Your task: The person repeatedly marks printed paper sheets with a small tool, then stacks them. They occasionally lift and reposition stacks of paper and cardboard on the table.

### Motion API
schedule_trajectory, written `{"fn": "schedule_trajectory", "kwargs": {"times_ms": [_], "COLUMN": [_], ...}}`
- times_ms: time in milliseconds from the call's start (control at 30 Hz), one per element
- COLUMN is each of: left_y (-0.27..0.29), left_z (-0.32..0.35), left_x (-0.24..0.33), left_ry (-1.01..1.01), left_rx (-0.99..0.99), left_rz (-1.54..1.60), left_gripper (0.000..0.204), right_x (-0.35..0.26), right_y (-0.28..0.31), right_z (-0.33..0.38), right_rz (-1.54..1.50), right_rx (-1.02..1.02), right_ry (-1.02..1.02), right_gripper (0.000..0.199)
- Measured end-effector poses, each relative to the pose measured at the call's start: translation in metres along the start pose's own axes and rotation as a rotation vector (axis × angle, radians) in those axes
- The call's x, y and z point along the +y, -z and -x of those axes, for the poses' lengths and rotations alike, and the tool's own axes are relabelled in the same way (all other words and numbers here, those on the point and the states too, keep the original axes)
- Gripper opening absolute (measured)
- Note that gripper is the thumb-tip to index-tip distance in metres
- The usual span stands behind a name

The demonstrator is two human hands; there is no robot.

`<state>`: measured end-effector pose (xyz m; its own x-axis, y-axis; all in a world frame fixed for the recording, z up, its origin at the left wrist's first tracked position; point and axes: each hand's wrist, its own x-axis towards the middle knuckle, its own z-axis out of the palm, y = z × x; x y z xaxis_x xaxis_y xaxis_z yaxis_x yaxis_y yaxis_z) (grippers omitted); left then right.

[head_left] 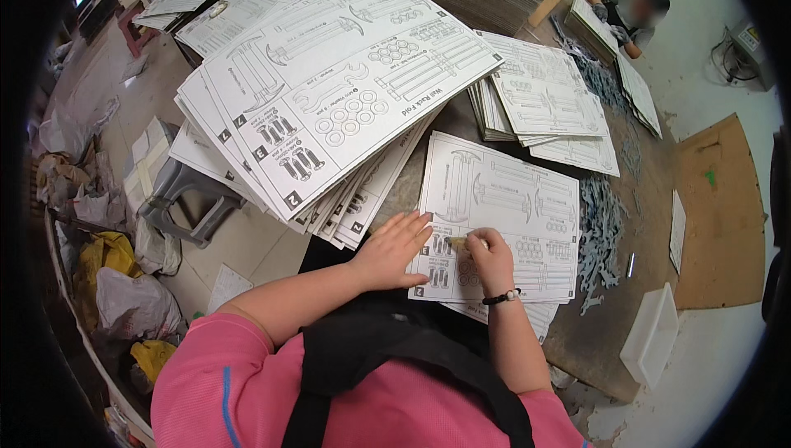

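Left hand (389, 253) flat, right hand (492, 262) curled

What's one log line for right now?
left hand: on printed card | right hand: pinching small yellowish thing over it | beside card: blue-grey pieces

The near sheet (515, 211) looks like smooth, matt paper; the wrenches (599, 229) to its right, dull metal; the near-right tray (648, 335), smooth plastic; the left bag (136, 306), thin crinkled plastic; the shirt (218, 370), textured matt cloth.

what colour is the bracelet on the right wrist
The bracelet is mostly black, partly whitish, seen in the head view.
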<state>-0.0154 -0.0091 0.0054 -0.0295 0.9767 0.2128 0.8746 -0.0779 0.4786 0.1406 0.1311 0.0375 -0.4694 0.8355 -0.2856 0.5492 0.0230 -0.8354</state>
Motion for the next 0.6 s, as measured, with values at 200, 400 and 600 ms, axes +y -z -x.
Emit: {"fn": "schedule_trajectory", "kwargs": {"times_ms": [200, 400, 600], "left_y": [-0.001, -0.003, -0.003], "left_z": [0.001, 0.0, 0.003], "left_x": [0.0, 0.001, 0.001], "left_ry": [-0.007, 0.008, -0.011], "left_rx": [0.005, -0.011, 0.048], "left_rz": [-0.003, 0.008, 0.007], "left_gripper": [0.079, 0.082, 0.081], "right_x": [0.0, -0.034, -0.027], "right_y": [0.006, -0.02, -0.005], "right_z": [-0.002, 0.015, 0.019], "right_rz": [-0.2, 0.709, 0.335], "right_rx": [-0.055, 0.105, 0.029], "right_ry": [-0.226, 0.486, 0.32], "right_gripper": [0.014, 0.015, 0.016]}}
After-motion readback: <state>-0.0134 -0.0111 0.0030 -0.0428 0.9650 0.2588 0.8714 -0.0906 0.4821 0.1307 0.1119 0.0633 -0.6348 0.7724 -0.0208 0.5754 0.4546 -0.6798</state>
